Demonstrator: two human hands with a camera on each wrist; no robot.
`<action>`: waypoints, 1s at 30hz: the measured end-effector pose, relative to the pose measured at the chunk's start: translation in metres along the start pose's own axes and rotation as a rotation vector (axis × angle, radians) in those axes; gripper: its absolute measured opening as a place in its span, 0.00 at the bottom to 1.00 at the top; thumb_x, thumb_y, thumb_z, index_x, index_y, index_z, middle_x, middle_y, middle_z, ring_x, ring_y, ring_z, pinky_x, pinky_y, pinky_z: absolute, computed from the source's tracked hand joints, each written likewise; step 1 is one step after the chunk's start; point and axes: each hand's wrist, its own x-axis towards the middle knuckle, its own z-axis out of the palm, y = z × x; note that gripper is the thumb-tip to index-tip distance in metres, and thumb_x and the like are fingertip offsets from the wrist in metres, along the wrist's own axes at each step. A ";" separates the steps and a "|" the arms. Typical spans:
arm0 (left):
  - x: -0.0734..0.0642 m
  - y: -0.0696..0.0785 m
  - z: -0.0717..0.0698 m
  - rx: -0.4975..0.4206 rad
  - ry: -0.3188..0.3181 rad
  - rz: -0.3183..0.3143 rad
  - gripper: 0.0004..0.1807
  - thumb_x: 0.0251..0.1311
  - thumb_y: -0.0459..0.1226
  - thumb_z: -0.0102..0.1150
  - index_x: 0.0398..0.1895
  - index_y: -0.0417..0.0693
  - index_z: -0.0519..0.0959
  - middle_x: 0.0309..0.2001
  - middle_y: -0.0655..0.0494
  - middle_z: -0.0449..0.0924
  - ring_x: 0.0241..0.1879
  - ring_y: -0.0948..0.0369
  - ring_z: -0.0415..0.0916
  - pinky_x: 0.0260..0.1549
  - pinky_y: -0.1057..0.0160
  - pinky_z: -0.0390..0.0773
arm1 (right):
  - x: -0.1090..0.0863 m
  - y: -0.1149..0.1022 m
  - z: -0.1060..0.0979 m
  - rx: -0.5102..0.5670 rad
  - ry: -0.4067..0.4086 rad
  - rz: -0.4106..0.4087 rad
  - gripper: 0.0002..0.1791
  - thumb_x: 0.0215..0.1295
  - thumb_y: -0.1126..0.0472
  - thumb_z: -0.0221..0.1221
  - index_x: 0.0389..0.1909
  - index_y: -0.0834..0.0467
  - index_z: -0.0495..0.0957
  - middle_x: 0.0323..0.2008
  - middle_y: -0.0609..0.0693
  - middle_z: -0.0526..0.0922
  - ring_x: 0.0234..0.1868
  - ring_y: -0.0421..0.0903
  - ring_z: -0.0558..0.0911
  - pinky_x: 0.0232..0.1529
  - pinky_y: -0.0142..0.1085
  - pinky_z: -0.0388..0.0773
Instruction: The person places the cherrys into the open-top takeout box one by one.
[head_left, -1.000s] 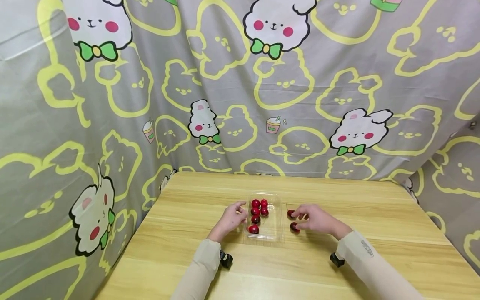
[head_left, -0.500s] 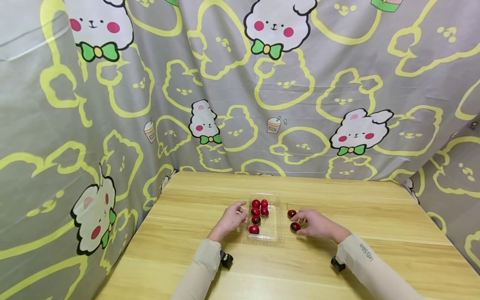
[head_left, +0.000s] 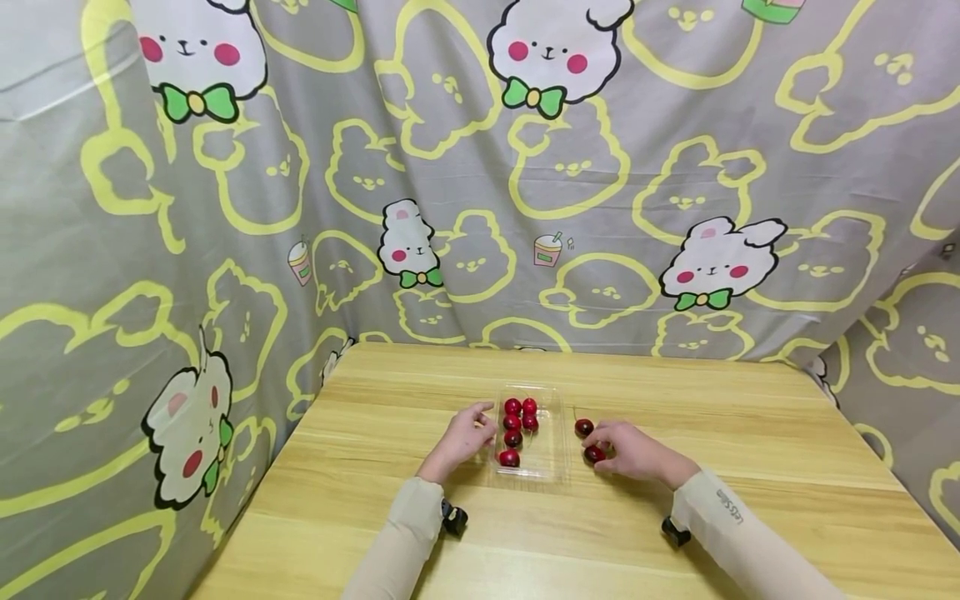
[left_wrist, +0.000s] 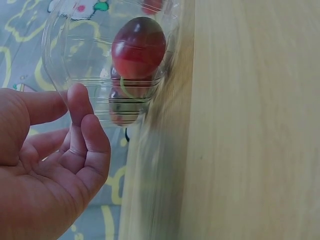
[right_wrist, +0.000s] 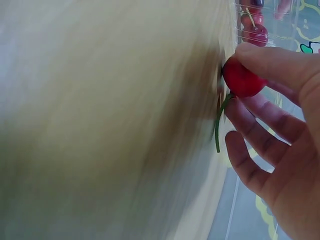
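Note:
A clear plastic box [head_left: 551, 442] sits on the table with several dark red cherries [head_left: 512, 423] along its left half. My left hand [head_left: 462, 435] is at the box's left side; in the left wrist view, thumb and a fingertip [left_wrist: 80, 100] meet at the box's rim, pinching it, other fingers curled. On the right of the box, my right hand [head_left: 633, 450] holds a red cherry [right_wrist: 244, 77] between thumb and fingers, its green stem hanging free, close to the tabletop. Just beyond that hand lies a second loose cherry [head_left: 583, 427] with its stem up.
The wooden table [head_left: 420, 375] runs back to a grey curtain [head_left: 480, 183] printed with yellow outlines and white cartoon animals. Curtain also hangs along the left and right sides. Black wrist cameras [head_left: 452, 518] are strapped under both sleeves.
The right hand has shifted slightly on the nearer loose cherry, which has turned and moved a little to the right. The left hand stays at the box.

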 end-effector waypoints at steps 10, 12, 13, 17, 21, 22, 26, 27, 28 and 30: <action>0.000 0.001 0.001 -0.019 0.001 -0.007 0.26 0.57 0.33 0.51 0.60 0.40 0.62 0.32 0.50 0.72 0.28 0.57 0.75 0.29 0.60 0.77 | -0.004 -0.003 -0.004 -0.001 0.060 0.037 0.17 0.48 0.59 0.65 0.41 0.56 0.78 0.33 0.39 0.73 0.32 0.39 0.72 0.29 0.32 0.72; 0.000 0.001 0.000 -0.021 0.001 -0.005 0.26 0.57 0.33 0.52 0.60 0.40 0.62 0.32 0.50 0.72 0.27 0.57 0.75 0.29 0.60 0.77 | -0.004 -0.006 -0.008 0.000 0.086 0.040 0.17 0.48 0.59 0.65 0.41 0.56 0.78 0.34 0.39 0.74 0.33 0.39 0.73 0.32 0.34 0.73; 0.000 0.001 0.000 -0.023 0.000 -0.003 0.26 0.57 0.33 0.52 0.60 0.40 0.62 0.32 0.49 0.72 0.27 0.57 0.75 0.29 0.60 0.77 | -0.004 -0.007 -0.010 -0.007 0.100 0.039 0.17 0.48 0.60 0.64 0.41 0.56 0.78 0.34 0.39 0.74 0.34 0.39 0.73 0.33 0.35 0.73; 0.001 0.001 0.001 -0.025 -0.003 -0.005 0.26 0.57 0.33 0.52 0.60 0.40 0.62 0.32 0.49 0.72 0.28 0.57 0.75 0.29 0.60 0.77 | -0.001 -0.012 -0.017 -0.029 0.126 0.022 0.17 0.48 0.61 0.64 0.42 0.57 0.78 0.35 0.39 0.74 0.35 0.38 0.73 0.35 0.37 0.73; 0.002 0.001 0.002 -0.026 -0.004 -0.005 0.26 0.58 0.33 0.51 0.60 0.40 0.62 0.33 0.49 0.72 0.29 0.55 0.76 0.30 0.60 0.77 | 0.003 -0.017 -0.022 -0.027 0.146 -0.002 0.18 0.48 0.62 0.64 0.43 0.58 0.77 0.35 0.40 0.74 0.35 0.38 0.73 0.35 0.39 0.74; 0.002 0.001 0.002 -0.027 -0.005 -0.001 0.26 0.58 0.33 0.51 0.60 0.40 0.62 0.32 0.49 0.72 0.29 0.55 0.76 0.30 0.60 0.77 | 0.004 -0.019 -0.024 -0.021 0.153 -0.001 0.18 0.48 0.63 0.64 0.43 0.58 0.77 0.35 0.41 0.74 0.35 0.38 0.73 0.36 0.40 0.74; 0.001 0.002 0.003 -0.023 -0.005 0.005 0.26 0.58 0.32 0.51 0.60 0.39 0.61 0.32 0.49 0.71 0.29 0.54 0.75 0.30 0.59 0.77 | 0.009 -0.024 -0.027 -0.019 0.180 -0.013 0.18 0.47 0.63 0.64 0.42 0.59 0.77 0.34 0.42 0.75 0.35 0.38 0.74 0.36 0.41 0.74; 0.001 0.003 0.003 -0.022 -0.005 0.007 0.26 0.58 0.32 0.51 0.60 0.39 0.61 0.32 0.49 0.71 0.29 0.54 0.75 0.30 0.58 0.77 | 0.011 -0.024 -0.027 -0.017 0.187 -0.015 0.18 0.47 0.63 0.65 0.42 0.59 0.77 0.34 0.42 0.75 0.35 0.39 0.75 0.36 0.41 0.75; 0.000 0.003 0.003 -0.022 -0.008 0.010 0.26 0.58 0.32 0.51 0.60 0.39 0.61 0.32 0.49 0.71 0.29 0.54 0.75 0.30 0.58 0.77 | 0.012 -0.025 -0.028 -0.009 0.194 -0.016 0.18 0.47 0.63 0.65 0.42 0.60 0.77 0.33 0.42 0.75 0.35 0.39 0.75 0.36 0.41 0.75; 0.000 0.004 0.003 -0.024 -0.010 0.013 0.26 0.58 0.32 0.51 0.60 0.38 0.61 0.32 0.49 0.71 0.29 0.53 0.75 0.30 0.58 0.77 | 0.015 -0.028 -0.028 -0.002 0.207 -0.014 0.18 0.48 0.62 0.64 0.42 0.61 0.77 0.33 0.42 0.75 0.34 0.39 0.76 0.36 0.41 0.75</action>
